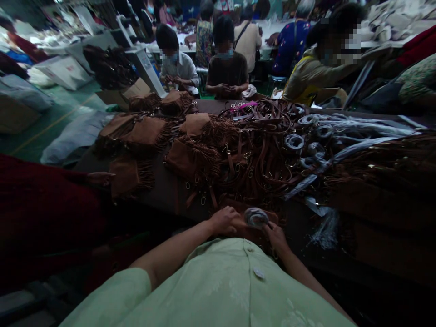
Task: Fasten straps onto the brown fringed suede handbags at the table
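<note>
A brown suede bag (241, 223) lies in front of me at the table's near edge, close against my body. My left hand (224, 220) is at its left end, fingers bent over the material and holding it. In my right hand (276, 237) is a coiled strap (256, 218) wrapped in clear plastic, pinched at its right edge and held over the bag. The fingertips of the right hand are partly hidden behind the coil.
Several fringed brown bags (190, 156) lie on the dark table (166, 193). Beyond are heaped brown straps with metal clasps (250, 159) and plastic-wrapped coiled straps (293, 141). A co-worker's hand (100, 178) touches a bag at left. People sit across the table.
</note>
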The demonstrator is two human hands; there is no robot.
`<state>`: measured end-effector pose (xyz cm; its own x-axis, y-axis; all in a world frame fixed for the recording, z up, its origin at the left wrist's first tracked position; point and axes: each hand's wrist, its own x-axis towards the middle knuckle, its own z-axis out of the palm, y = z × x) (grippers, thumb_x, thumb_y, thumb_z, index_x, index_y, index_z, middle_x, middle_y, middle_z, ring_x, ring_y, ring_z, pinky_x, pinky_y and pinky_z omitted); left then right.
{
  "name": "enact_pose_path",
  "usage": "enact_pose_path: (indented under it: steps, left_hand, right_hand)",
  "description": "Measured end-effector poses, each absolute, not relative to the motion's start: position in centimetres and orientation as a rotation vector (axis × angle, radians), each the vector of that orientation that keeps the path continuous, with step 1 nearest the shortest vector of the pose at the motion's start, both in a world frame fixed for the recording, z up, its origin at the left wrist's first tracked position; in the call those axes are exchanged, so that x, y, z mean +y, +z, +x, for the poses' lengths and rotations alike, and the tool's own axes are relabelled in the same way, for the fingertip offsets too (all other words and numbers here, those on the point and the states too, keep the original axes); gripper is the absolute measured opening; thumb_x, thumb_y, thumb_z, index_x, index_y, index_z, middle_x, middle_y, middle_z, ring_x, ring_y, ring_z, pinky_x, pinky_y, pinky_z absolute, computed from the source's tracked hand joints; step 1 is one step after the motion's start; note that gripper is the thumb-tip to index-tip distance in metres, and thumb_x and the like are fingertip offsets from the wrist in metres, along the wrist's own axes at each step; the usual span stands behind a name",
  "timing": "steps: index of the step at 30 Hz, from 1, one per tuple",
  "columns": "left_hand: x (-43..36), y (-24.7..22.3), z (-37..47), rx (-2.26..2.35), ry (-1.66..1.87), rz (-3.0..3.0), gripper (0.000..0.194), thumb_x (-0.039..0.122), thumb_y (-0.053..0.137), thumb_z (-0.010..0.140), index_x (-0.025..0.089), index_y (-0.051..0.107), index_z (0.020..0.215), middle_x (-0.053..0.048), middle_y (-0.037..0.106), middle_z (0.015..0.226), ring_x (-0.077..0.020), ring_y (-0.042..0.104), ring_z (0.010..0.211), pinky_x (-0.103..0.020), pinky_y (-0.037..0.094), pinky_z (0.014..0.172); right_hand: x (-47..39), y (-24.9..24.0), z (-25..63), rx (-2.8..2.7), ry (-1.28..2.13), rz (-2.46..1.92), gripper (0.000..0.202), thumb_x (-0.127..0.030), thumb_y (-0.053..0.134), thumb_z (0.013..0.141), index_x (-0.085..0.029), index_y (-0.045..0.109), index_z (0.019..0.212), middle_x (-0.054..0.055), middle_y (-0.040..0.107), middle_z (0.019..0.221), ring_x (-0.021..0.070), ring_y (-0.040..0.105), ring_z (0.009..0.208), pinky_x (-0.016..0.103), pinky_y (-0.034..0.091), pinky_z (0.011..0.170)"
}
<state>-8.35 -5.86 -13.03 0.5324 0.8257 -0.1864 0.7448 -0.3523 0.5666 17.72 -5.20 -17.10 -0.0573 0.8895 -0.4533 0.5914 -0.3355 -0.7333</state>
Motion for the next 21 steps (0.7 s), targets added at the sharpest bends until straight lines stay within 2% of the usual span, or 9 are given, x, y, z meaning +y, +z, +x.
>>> enact_pose_path:
  steps: [2, 5, 7, 10, 13, 16, 21]
  left_hand:
    - [-7.4, -13.9, -9.2, 1.106, 0.120, 2.283, 0.053, 0.041, 0.068, 0.069, 0.026, 0.055, 0.118, -0.007, 0.053, 0.112, -0.0230, 0.046, 0.106, -0.033, 0.038, 0.092]
    - [-8.2, -15.3, -8.6, 1.114, 0.159, 2.327, 0.030, 0.030, 0.054, 0.083, 0.025, 0.060, 0.112, -0.007, 0.055, 0.112, -0.0198, 0.047, 0.106, -0.031, 0.038, 0.091]
    - [-7.4, -15.7, -7.2, 1.268, 0.180, 2.253, 0.025, 0.023, 0.046, 0.086, 0.022, 0.064, 0.104, -0.006, 0.058, 0.106, -0.0170, 0.051, 0.099, -0.029, 0.040, 0.087]
    - [-5.1, -15.3, -4.6, 1.498, 0.168, 2.123, 0.025, 0.016, 0.048, 0.080, 0.019, 0.067, 0.095, -0.006, 0.059, 0.095, -0.0168, 0.054, 0.092, -0.028, 0.044, 0.082]
    - [-2.2, -14.2, -2.3, 1.621, 0.163, 2.020, 0.027, 0.014, 0.050, 0.074, 0.019, 0.069, 0.092, -0.007, 0.060, 0.091, -0.0173, 0.057, 0.087, -0.028, 0.046, 0.079]
    - [0.3, -13.0, -1.0, 1.648, 0.164, 1.974, 0.027, 0.015, 0.051, 0.072, 0.018, 0.070, 0.091, -0.007, 0.063, 0.090, -0.0173, 0.060, 0.082, -0.028, 0.047, 0.077]
    - [1.9, -11.3, -1.3, 1.562, 0.279, 2.022, 0.028, 0.016, 0.050, 0.071, 0.020, 0.070, 0.091, -0.004, 0.065, 0.091, -0.0166, 0.060, 0.086, -0.027, 0.047, 0.080]
  right_hand:
    - [-5.3, -17.4, 18.3, -1.432, 1.427, -1.911, 0.051, -0.057, 0.052, 0.069, -0.012, 0.067, 0.089, -0.001, 0.057, 0.055, 0.0138, 0.050, 0.052, 0.023, 0.036, 0.049]
    - [-5.2, -16.8, 18.9, -1.259, 1.569, -1.842, 0.058, -0.061, 0.054, 0.066, -0.012, 0.065, 0.094, -0.005, 0.048, 0.046, 0.0104, 0.041, 0.043, 0.022, 0.031, 0.043]
    - [-5.0, -15.6, 19.2, -1.228, 1.625, -1.773, 0.060, -0.062, 0.058, 0.064, -0.012, 0.065, 0.097, -0.005, 0.048, 0.047, 0.0095, 0.040, 0.042, 0.021, 0.031, 0.043]
    - [-4.2, -12.9, 19.8, -1.270, 1.650, -1.681, 0.062, -0.063, 0.059, 0.065, -0.013, 0.064, 0.101, -0.003, 0.054, 0.053, 0.0105, 0.043, 0.045, 0.022, 0.033, 0.044]
    - [-3.6, -9.8, 20.1, -1.434, 1.589, -1.521, 0.054, -0.059, 0.057, 0.070, -0.014, 0.065, 0.098, 0.003, 0.064, 0.071, 0.0166, 0.056, 0.064, 0.024, 0.042, 0.057]
    - [-3.7, -7.9, 19.6, -1.682, 1.529, -1.411, 0.041, -0.052, 0.056, 0.075, -0.015, 0.068, 0.087, 0.005, 0.066, 0.082, 0.0192, 0.058, 0.079, 0.024, 0.043, 0.068]
    - [-4.8, -9.7, 18.0, -2.027, 1.463, -1.706, 0.024, -0.036, 0.056, 0.073, -0.016, 0.069, 0.069, 0.002, 0.063, 0.062, 0.0136, 0.054, 0.057, 0.022, 0.036, 0.055]
